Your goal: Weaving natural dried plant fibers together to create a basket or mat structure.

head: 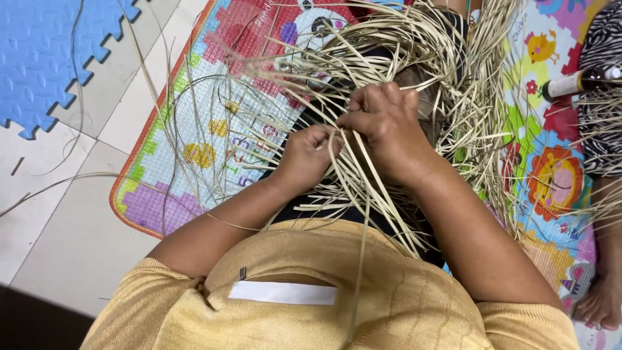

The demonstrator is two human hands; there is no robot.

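Both of your hands are buried in that tangle of pale straw strips point(389, 78) right at the middle of the view. Your left hand point(304, 159) is curled tight around a few strips, pinching them near its fingertips, probably to keep them taut. Your right hand point(389, 129) sits just at 2 o'clock from it, touching it, fingers clenched down over the crossing strands so they don't spring apart, I'd guess. The strips are flat, thin and stiff-looking, a dry tan colour, fanning out toward 12 and 3 o'clock in long loose ends, with a few trailing out to 9 o'clock over the pale floor tiles point(58, 214). All of it rests over your lap on dark fabric, above a glossy, bright kids' play mat point(194, 129). A blue foam puzzle tile point(45, 58) lies at 10 o'clock. At 2 o'clock there's a dark bottle point(580, 81), and someone else's bare foot point(599, 301) at 4 o'clock.
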